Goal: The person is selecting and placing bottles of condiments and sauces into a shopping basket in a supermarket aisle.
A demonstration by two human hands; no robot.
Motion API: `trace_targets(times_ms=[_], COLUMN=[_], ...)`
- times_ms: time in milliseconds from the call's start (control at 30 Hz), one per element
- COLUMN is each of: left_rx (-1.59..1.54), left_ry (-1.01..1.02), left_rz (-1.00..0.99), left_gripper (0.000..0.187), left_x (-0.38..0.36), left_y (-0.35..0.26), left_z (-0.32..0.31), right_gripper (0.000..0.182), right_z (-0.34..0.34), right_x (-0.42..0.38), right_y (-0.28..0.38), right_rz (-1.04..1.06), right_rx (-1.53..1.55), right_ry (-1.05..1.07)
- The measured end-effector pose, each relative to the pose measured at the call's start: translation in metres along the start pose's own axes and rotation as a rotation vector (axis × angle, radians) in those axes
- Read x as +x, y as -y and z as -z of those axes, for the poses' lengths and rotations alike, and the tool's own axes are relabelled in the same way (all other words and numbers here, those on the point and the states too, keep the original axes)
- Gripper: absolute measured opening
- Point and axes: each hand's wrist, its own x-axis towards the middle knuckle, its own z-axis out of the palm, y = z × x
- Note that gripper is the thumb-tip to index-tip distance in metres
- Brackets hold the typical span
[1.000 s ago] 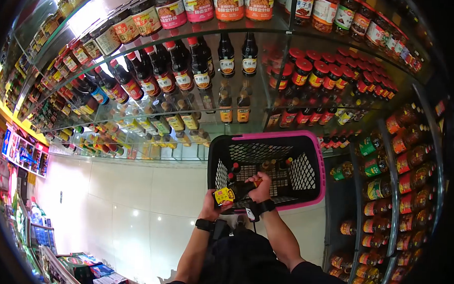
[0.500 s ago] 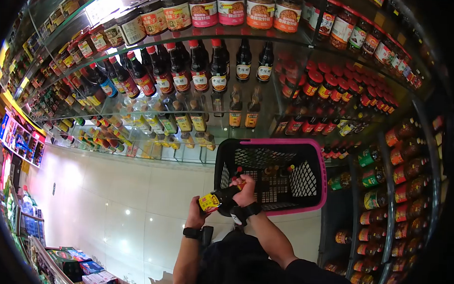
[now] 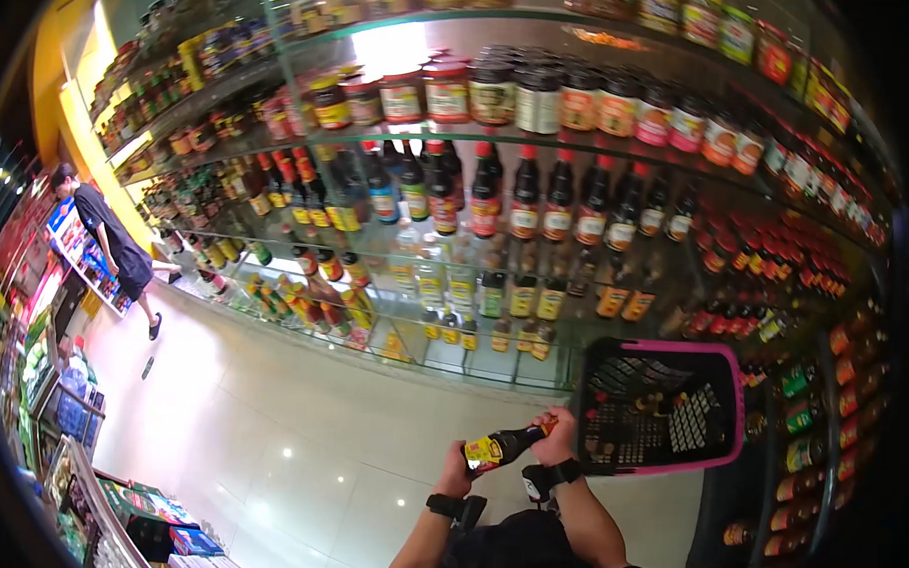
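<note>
A dark sauce bottle (image 3: 510,445) with a yellow label lies tilted between both of my hands. My left hand (image 3: 454,472) is closed around its base end, beside the label. Around the neck end my right hand (image 3: 557,440) has its fingers wrapped. Just right of my right hand stands a black mesh shopping basket (image 3: 738,409) with a pink rim. A few small bottles lie inside it, too dim to name. Each wrist wears a black band.
Glass shelves (image 3: 429,148) ahead carry rows of jars and sauce bottles. More bottles fill a rack (image 3: 819,447) on the right. A person (image 3: 106,237) in dark clothes stands at the far left. Boxes (image 3: 195,542) sit on a lower-left display above pale floor tiles (image 3: 270,408).
The view has turned left, so shelves and basket appear further right. A person has come into view at the far left. The bottle stays in both hands, now left of the basket.
</note>
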Motion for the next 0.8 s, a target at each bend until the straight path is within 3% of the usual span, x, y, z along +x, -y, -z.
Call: trace_targets(times_ms=[33,133,167,333,400,567,667,800], left_rx=[-0.295,-0.276,-0.392,-0.545,-0.594,-0.704,-0.472,-0.403], left_ry=[-0.034,-0.116,-0.128,-0.150,-0.039,-0.117,-0.382,-0.465], left_rz=[0.358,0.217,0.314,0.236,0.179,0.107,0.139,0.142], left_gripper=[0.035,0.036,0.040,0.045,0.046,0.048,0.045,0.046], left_x=[-0.019,-0.036,-0.033,-0.020,-0.009,0.005,0.012,0.035], left_y=[-0.056,-0.085,-0.096,-0.109,-0.106,-0.175,-0.243,-0.311], left_z=[-0.008,0.031,0.048,0.133,0.181,0.248,0.265,0.295], right_gripper=[0.014,0.013,0.012,0.010,0.010,0.012,0.011,0.012], right_z=[-0.009,-0.049,-0.055,-0.108,-0.124,-0.195,-0.244,-0.314], right_x=[-0.003,-0.019,-0.013,0.007,0.022,0.053,0.072,0.095], right_y=[-0.018,-0.070,-0.089,-0.180,-0.216,-0.304,-0.348,-0.394], right_rz=[-0.011,-0.039,-0.024,-0.085,-0.132,-0.292,-0.358,-0.413], right_rx=[0.002,-0.115,-0.165,-0.256,-0.329,-0.367,-0.357,-0.332], right_ry=[0.005,0.053,0.090,0.091,0.123,0.164,0.222,0.264])
